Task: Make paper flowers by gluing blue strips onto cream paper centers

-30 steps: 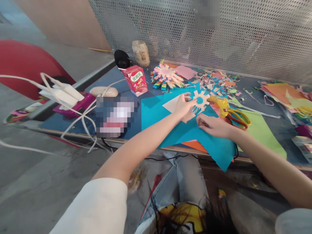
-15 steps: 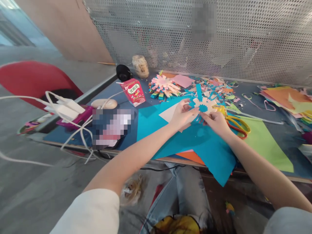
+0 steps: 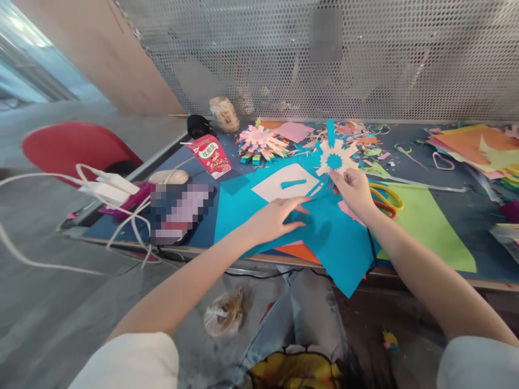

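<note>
Pinched in my right hand (image 3: 354, 190) is a cream paper flower (image 3: 347, 153) with a blue centre and a blue strip (image 3: 331, 131) standing up from its top edge. My left hand (image 3: 279, 219) hovers over the large blue paper (image 3: 239, 208), fingers apart and nothing in them. Just beyond it lies a cream sheet (image 3: 267, 185) with a short blue paper strip (image 3: 293, 184) on top. Scissors with yellow and red handles (image 3: 393, 195) rest partly hidden behind my right hand. A layered paper flower (image 3: 261, 141) in pink, white and blue sits farther back.
A red drink carton (image 3: 213, 156), a mouse (image 3: 168, 176) and a blurred-out phone (image 3: 184, 213) are at the left, beside tangled white cables (image 3: 138, 221). Paper scraps (image 3: 360, 132) lie at the back, a green sheet (image 3: 430, 227) and stacked coloured paper (image 3: 466, 146) at the right. Perforated metal (image 3: 251, 65) rises behind.
My left hand has let go of the flower and moved down and left, its fingers opening. My right hand keeps the flower. A blue strip now shows on the cream sheet.
</note>
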Action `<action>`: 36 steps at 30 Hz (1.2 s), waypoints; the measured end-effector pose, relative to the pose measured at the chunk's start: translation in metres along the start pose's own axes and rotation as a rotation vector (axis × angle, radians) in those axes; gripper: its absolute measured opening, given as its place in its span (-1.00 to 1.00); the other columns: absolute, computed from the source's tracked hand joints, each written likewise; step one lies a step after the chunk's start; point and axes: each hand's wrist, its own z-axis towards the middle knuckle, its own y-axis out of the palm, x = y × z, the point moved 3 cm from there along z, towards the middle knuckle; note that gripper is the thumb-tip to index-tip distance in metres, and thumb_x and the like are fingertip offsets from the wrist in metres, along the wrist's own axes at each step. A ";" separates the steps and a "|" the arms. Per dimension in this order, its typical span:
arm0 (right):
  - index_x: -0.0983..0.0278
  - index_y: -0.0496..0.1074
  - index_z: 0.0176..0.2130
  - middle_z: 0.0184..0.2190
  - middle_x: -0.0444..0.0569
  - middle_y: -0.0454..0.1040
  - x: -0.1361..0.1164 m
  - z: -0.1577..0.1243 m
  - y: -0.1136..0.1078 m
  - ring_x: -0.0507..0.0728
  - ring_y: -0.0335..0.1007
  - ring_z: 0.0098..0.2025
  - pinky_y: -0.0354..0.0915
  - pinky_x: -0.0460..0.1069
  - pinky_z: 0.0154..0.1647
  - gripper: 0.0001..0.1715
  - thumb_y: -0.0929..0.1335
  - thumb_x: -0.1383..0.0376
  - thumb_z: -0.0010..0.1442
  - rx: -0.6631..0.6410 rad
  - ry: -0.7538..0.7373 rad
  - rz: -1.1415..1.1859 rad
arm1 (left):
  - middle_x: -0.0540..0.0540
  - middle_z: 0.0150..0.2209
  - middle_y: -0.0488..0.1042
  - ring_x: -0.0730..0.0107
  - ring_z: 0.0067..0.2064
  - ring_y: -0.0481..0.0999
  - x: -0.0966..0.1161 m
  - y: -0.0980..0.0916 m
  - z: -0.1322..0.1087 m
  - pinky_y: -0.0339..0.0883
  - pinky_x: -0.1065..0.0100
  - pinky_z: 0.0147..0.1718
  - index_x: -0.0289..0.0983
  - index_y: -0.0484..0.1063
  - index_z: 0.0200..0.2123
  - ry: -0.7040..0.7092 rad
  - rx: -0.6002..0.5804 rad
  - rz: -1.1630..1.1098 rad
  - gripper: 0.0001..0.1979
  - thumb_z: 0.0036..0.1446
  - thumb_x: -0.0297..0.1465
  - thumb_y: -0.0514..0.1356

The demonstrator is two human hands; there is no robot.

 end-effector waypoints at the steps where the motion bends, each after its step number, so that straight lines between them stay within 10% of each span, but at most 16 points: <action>1: 0.19 0.04 -0.67 -0.75 -0.18 0.23 0.002 -0.001 0.003 -0.01 0.19 -0.63 0.11 -0.07 -0.58 -0.50 0.29 0.12 0.15 -0.010 -0.015 0.009 | -0.08 -0.10 0.54 0.26 0.01 0.47 0.004 0.004 -0.003 0.27 0.22 -0.01 -0.12 0.18 0.14 0.047 -0.021 0.088 -0.47 0.10 -0.41 0.21; 15: 0.19 0.06 -0.58 -0.78 -0.27 0.24 0.011 -0.021 0.035 -0.04 0.18 -0.77 0.08 -0.13 -0.76 -0.61 0.24 0.24 0.23 -0.162 0.200 0.201 | 0.03 -0.50 0.44 0.45 -0.46 0.40 0.036 0.019 0.000 0.16 0.36 -0.48 -0.36 0.11 0.15 0.836 0.050 1.052 -0.60 0.25 -0.58 -0.08; 36: 0.19 0.02 -0.59 -0.82 -0.28 0.19 0.011 -0.022 0.035 -0.04 0.18 -0.77 0.09 -0.12 -0.71 -0.60 0.22 0.28 0.23 -0.247 0.160 0.069 | -0.04 -0.53 0.38 0.34 -0.46 0.40 0.043 0.032 0.019 0.17 0.35 -0.47 -0.37 -0.06 0.26 0.920 -0.371 1.177 -0.45 0.19 -0.59 -0.10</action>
